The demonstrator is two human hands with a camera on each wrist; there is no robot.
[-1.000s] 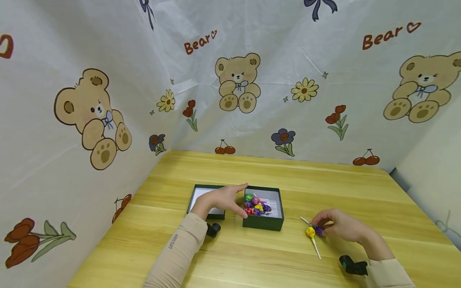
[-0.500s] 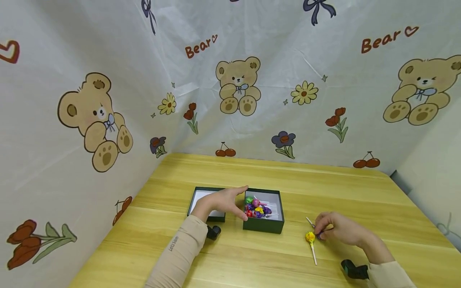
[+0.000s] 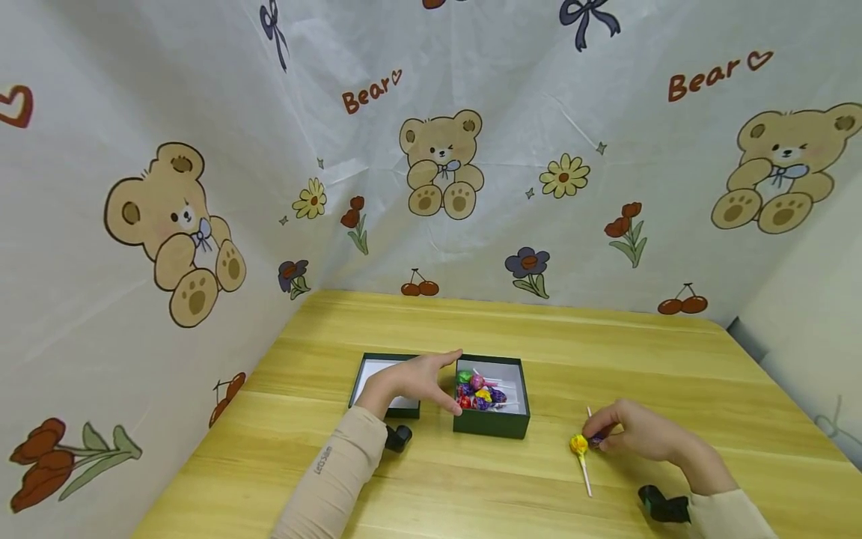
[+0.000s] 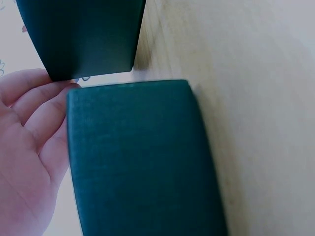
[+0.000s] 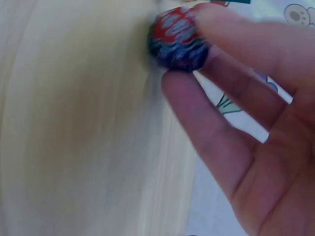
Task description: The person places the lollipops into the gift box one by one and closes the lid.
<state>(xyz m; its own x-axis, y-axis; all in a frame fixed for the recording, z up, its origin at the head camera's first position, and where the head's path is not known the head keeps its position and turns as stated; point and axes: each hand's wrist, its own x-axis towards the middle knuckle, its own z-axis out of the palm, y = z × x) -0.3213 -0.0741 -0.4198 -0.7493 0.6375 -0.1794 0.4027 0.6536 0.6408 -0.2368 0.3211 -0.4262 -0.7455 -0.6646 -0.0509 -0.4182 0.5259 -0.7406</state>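
In the head view my left hand (image 3: 414,380) spans the left side of a dark green box (image 3: 491,424), thumb at its front corner, other fingers reaching to its back corner. The fingers are spread and mostly straight. Several wrapped lollipops (image 3: 481,393) lie inside, sticks pointing right. My right hand (image 3: 636,430) pinches the head of a dark purple-and-red wrapped lollipop (image 5: 179,42) between thumb and fingers, low over the table. Its white stick points away from me. Right beside those fingertips a yellow lollipop (image 3: 579,444) lies on the table, stick toward me.
A shallower green tray with a white inside (image 3: 380,367) stands left of the box, partly under my left wrist. Black camera mounts (image 3: 663,505) hang at both wrists. A bear-printed curtain (image 3: 498,247) borders the wooden table (image 3: 512,486) at the back and left.
The fingers of my right hand have drawn together on the purple lollipop, and its stick has swung from pointing left to pointing away. The left hand stays at the box.
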